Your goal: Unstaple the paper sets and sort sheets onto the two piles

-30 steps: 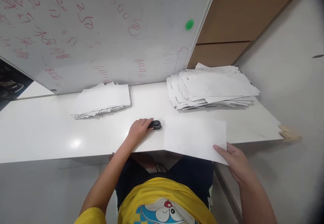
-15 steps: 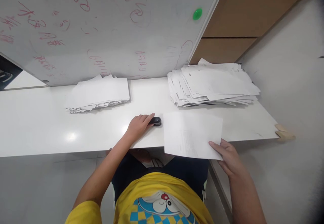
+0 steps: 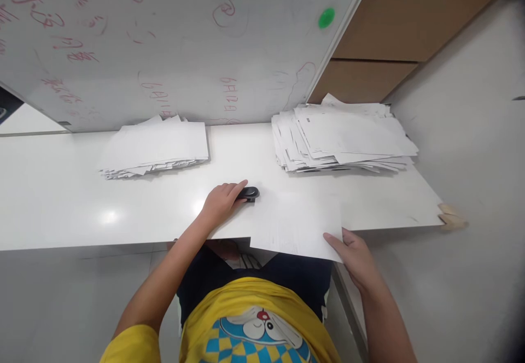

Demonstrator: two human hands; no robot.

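Nearest the camera is the person's yellow shirt (image 3: 254, 330), with both forearms reaching out over the worktop (image 3: 61, 210). The right hand (image 3: 355, 253), to the right of and nearer than the stapler (image 3: 249, 193), pinches the near right corner of a single sheet (image 3: 297, 223), thumb on top and the other fingers beneath the paper. The sheet lies flat just right of the stapler, its near edge hanging out over the worktop's front edge. The left hand (image 3: 219, 204) rests on the worktop just left of the stapler, fingers close together and laid over its left end. Whether they grip it or only touch it cannot be told.

Beyond the stapler and to its left sits a low pile of paper (image 3: 156, 144). Beyond and to its right sits a much thicker, untidier heap of paper (image 3: 344, 136). Judging by the two, the lesser part of the paper is in the low pile, the greater part is in the heap, and one sheet is out between them. No tray or box holds any of it; the paper lies straight on the worktop.

Farthest from the stapler, a whiteboard (image 3: 164, 40) with red scribbles and a green magnet (image 3: 326, 17) leans behind the low pile.
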